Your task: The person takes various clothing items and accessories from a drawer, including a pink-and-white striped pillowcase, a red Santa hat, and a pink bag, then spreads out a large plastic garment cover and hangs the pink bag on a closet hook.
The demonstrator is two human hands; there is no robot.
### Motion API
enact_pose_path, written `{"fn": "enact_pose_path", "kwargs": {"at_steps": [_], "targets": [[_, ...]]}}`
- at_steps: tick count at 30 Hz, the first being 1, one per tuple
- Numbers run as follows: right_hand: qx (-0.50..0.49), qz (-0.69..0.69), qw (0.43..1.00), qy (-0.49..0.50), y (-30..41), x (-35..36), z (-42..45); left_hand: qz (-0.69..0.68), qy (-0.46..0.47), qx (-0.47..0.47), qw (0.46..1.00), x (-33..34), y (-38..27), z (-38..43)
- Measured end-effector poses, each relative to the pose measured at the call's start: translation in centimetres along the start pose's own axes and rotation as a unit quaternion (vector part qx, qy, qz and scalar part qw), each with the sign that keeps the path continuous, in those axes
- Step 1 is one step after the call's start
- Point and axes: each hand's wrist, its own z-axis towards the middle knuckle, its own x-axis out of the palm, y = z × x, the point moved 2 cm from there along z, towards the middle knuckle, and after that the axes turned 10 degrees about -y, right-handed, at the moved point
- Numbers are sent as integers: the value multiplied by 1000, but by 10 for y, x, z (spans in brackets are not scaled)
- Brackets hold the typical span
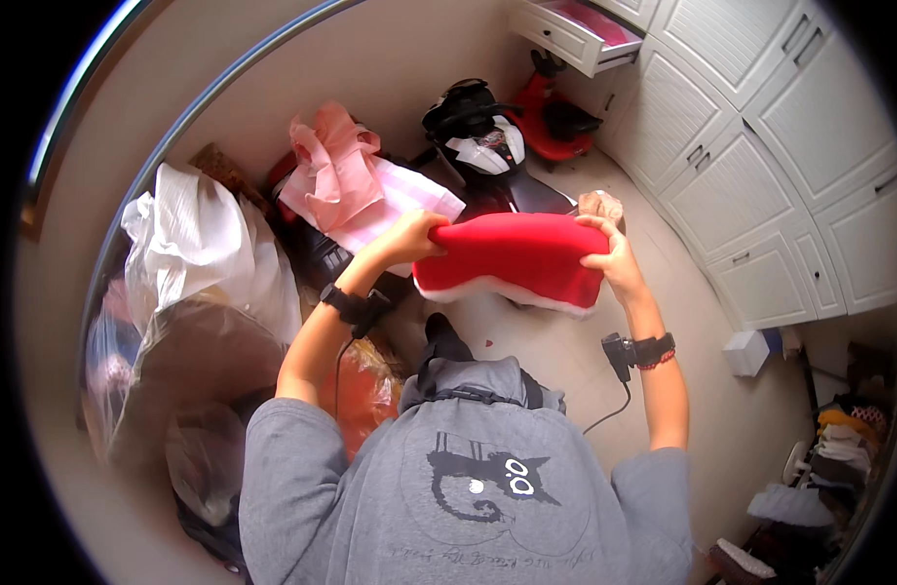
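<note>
A red cloth item with white fluffy trim [518,256] is stretched out in the air in front of me. My left hand [415,238] pinches its upper left corner, and my right hand [607,252] grips the upper right end. The white trim runs along its lower edge. Just beyond and to the left, a pink garment [338,172] lies over a pink-and-white striped cloth [412,201]. Past the red cloth stands a black-and-white ride-on toy vehicle [485,139], partly covered by it. A tan crumpled thing [602,207] shows behind my right fingers.
White cabinets [755,183] line the right side, with an open drawer [572,36] at the far end. Beside the ride-on is a red toy car [558,121]. White cloth [200,241] and plastic bags [203,461] crowd the left. Folded clothes [843,446] lie at the lower right.
</note>
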Motion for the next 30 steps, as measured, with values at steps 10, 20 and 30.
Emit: {"fn": "enact_pose_path", "kwargs": {"at_steps": [10,20,30], "targets": [[-264,-413,866,-94,-42,21,30,-315,-154,-183,919,13,45,-42],[96,-60,992,46,-135,138,141,-231,-355,-329,844,-27,159,-75],[256,37,956,138,-147,324,322,58,-348,-511,784,-147,345,-41]]}}
